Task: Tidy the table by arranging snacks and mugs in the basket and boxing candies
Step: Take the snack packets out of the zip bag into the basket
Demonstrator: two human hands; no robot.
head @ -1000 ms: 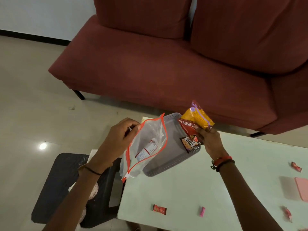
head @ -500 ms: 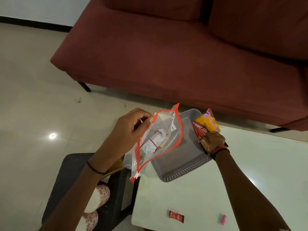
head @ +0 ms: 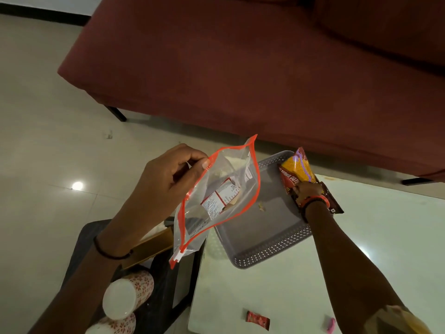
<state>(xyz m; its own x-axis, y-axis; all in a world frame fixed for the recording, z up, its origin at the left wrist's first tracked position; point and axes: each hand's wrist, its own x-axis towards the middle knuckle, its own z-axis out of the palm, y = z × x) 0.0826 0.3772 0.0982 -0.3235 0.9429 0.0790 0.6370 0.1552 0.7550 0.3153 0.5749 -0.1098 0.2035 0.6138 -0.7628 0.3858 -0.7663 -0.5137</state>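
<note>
Head view looks down on a dark red sofa filling the 12 o'clock half, with pale floor tiles at 9 o'clock. A white desk spreads from the centre toward 4 o'clock, and a black stool sits just beside its edge at 7 o'clock. On the desk's far corner rests a grey perforated basket. The left hand pinches, thumb against fingers, the orange-trimmed rim of a clear zip bag hanging above the basket's 9 o'clock side; a white printed label shows inside the bag, its writing too small to read. The right hand, fingers curled down, presses on snack packets at the basket's 2 o'clock wall; whether it grips them I cannot tell. The red packet shows upside-down letters, partly covered, that read roughly as "BHUJIA". On the stool lie two floral mugs and a gold box. Near the desk's 6 o'clock edge lie a red candy and a pink candy, well apart.
</note>
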